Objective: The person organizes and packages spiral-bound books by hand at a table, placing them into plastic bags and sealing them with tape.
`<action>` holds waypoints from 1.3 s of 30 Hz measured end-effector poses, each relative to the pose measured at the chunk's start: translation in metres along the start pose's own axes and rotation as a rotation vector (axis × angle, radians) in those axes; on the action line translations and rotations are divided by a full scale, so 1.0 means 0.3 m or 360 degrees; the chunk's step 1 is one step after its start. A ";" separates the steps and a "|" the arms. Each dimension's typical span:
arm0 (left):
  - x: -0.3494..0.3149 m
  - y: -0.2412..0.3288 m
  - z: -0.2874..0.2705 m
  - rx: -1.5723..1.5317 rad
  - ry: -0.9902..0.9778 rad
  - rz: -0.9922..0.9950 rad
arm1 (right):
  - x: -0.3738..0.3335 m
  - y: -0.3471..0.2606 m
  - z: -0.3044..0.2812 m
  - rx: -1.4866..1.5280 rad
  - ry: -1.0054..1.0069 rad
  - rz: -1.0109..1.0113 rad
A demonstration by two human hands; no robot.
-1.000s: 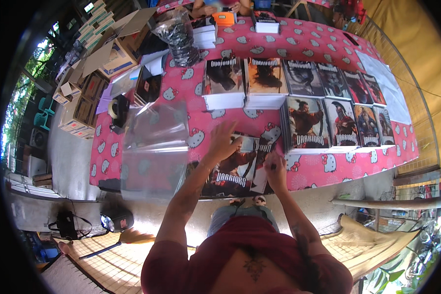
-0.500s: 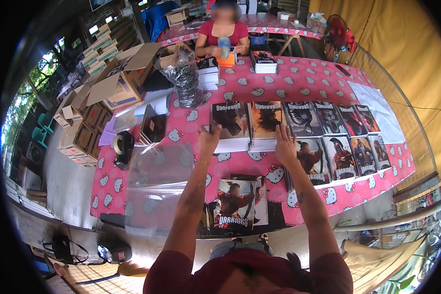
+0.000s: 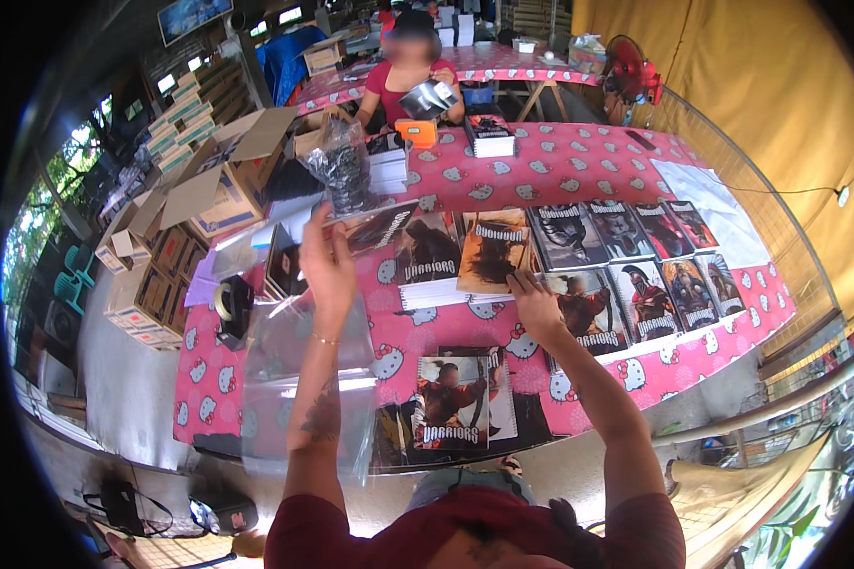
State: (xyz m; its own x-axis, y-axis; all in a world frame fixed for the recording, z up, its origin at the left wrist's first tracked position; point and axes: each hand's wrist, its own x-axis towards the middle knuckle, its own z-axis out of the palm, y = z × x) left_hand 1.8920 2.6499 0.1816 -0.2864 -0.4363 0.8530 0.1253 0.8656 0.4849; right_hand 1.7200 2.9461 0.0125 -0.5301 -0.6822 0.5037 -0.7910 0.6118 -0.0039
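Note:
At the left, my left hand (image 3: 328, 270) is closed on the edge of a dark-covered spiral notebook (image 3: 381, 228), which is tilted above the table. To its right lies a stack topped by another dark notebook (image 3: 430, 248). Beside that stack, my right hand (image 3: 538, 305) grips the lower right corner of an orange-covered notebook (image 3: 493, 254), which sits slightly askew on its pile. Nearer me, a notebook with a warrior on its cover (image 3: 453, 400) rests on other notebooks at the table edge.
Several notebook stacks (image 3: 669, 302) stand in two rows at right. Clear plastic sheets (image 3: 308, 365) and a black tape dispenser (image 3: 234, 308) lie at left, with open cardboard boxes (image 3: 223, 194) beyond. Across the pink table (image 3: 560, 175), a person (image 3: 410, 81) handles a dark item.
My left hand has lifted a notebook off the left stack and moved left, exposing one turned the other way. My right hand has shifted onto the orange notebook's corner, and that notebook has slid left.

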 end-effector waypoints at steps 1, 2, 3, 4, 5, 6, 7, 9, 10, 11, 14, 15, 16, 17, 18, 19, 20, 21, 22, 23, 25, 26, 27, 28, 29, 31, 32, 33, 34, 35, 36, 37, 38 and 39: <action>0.035 0.048 -0.031 0.0038 0.0081 0.0096 | 0.002 -0.010 -0.013 0.0054 0.0032 -0.0006; 0.053 0.055 -0.085 -0.0071 0.0093 -0.0044 | -0.008 -0.048 -0.062 0.0125 0.0049 -0.0028; 0.074 0.113 -0.136 -0.0293 0.0097 -0.0176 | -0.025 -0.082 -0.133 0.0179 0.0062 -0.0039; 0.101 0.155 -0.206 -0.0452 0.0087 -0.0183 | -0.060 -0.144 -0.230 0.0247 0.0135 -0.0156; 0.114 0.182 -0.230 -0.0658 0.0071 -0.0190 | -0.145 -0.193 -0.298 0.0348 0.0038 -0.0208; 0.106 0.207 -0.244 -0.0656 -0.0213 -0.0218 | -0.252 -0.247 -0.332 0.0449 -0.0058 -0.0266; 0.089 0.224 -0.234 -0.0678 -0.0510 -0.0236 | -0.379 -0.285 -0.306 0.0498 -0.0169 -0.0292; -0.007 0.262 -0.154 -0.0884 -0.1117 -0.0397 | -0.543 -0.364 -0.243 0.0538 -0.0418 -0.0281; -0.112 0.224 -0.081 -0.0897 -0.1507 -0.0444 | -0.571 -0.376 -0.233 0.0633 -0.0383 -0.0373; -0.221 0.185 0.022 -0.0825 -0.1890 -0.0157 | -0.580 -0.355 -0.202 0.0882 -0.0475 -0.0231; -0.566 0.106 0.277 -0.0550 -0.1753 -0.0006 | -0.548 -0.208 -0.192 0.1514 -0.0426 0.0493; -0.608 0.083 0.348 -0.0529 -0.1478 0.0003 | -0.447 -0.105 -0.250 0.1484 -0.0072 0.0597; -0.616 0.092 0.433 -0.0529 -0.1209 0.0033 | -0.380 0.030 -0.288 0.1633 -0.0034 0.0710; -0.586 0.132 0.514 -0.0508 -0.1077 -0.0015 | -0.301 0.151 -0.312 0.1243 0.0226 0.0659; -0.537 0.193 0.599 -0.0483 -0.0950 -0.0067 | -0.229 0.308 -0.309 0.1157 0.0331 0.0611; -0.488 0.269 0.692 -0.0567 -0.0940 -0.0312 | -0.162 0.447 -0.287 0.0683 0.0537 0.0734; -0.468 0.297 0.801 -0.0502 -0.0985 -0.0321 | -0.103 0.614 -0.253 0.0560 0.0609 0.0791; -0.479 0.329 0.880 -0.0199 -0.1072 -0.0343 | -0.059 0.776 -0.216 0.0432 0.0693 0.0821; -0.478 0.363 0.973 0.0093 -0.1131 -0.0361 | -0.046 0.929 -0.183 0.0266 0.0567 0.1007; -0.481 0.377 1.061 0.0392 -0.1188 -0.0383 | -0.041 1.058 -0.155 0.0105 0.0439 0.1200; -0.549 0.274 1.153 0.0715 -0.1205 -0.0307 | -0.005 1.110 -0.082 -0.0011 -0.0248 0.1427; -0.527 0.253 1.166 0.0648 -0.1306 -0.0510 | 0.014 1.084 -0.055 0.0005 -0.0306 0.1380; -0.509 0.232 1.155 0.0580 -0.1414 -0.0719 | 0.030 1.059 -0.040 0.0025 -0.0377 0.1339; -0.493 0.205 1.141 0.0591 -0.1379 -0.0833 | 0.048 1.056 -0.035 0.0076 -0.0448 0.1296; -0.464 0.162 1.112 0.0609 -0.1319 -0.0952 | 0.080 1.042 -0.031 0.0129 -0.0511 0.1232; -0.449 0.072 1.085 0.0543 -0.1148 -0.0863 | 0.131 1.053 -0.017 0.0240 -0.0580 0.1122; -0.417 0.099 1.092 0.0460 -0.1032 -0.0753 | 0.129 1.147 -0.006 0.0281 -0.0562 0.1105; -0.378 0.148 1.112 0.0347 -0.0920 -0.0627 | 0.117 1.266 -0.011 0.0302 -0.0525 0.1108; -0.326 0.316 1.155 0.0068 -0.0675 -0.0175 | 0.007 1.478 -0.044 0.0472 -0.0262 0.1131; -0.268 0.408 1.138 -0.0122 -0.0509 -0.0011 | -0.047 1.597 -0.100 0.0658 0.0018 0.1067; -0.226 0.375 0.976 -0.0009 -0.0427 0.0130 | 0.031 1.434 -0.096 0.1888 0.0010 0.0997; -0.185 0.361 0.769 0.0063 -0.0325 0.0038 | 0.146 1.158 -0.193 0.2290 -0.0128 0.1285; -0.138 0.363 0.662 -0.0206 -0.0176 -0.0179 | 0.137 1.067 -0.285 0.2461 0.0003 0.1007; -0.089 0.339 0.543 -0.0351 0.0080 -0.0318 | 0.113 0.931 -0.414 0.2463 -0.0055 0.0925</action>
State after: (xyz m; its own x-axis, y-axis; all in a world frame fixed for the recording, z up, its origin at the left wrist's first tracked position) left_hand 1.7575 2.7897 0.1768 -0.2798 -0.6091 0.7421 0.2759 0.6893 0.6699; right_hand 1.5191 3.1435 0.1358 -0.8345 -0.5402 0.1089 -0.0206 -0.1669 -0.9858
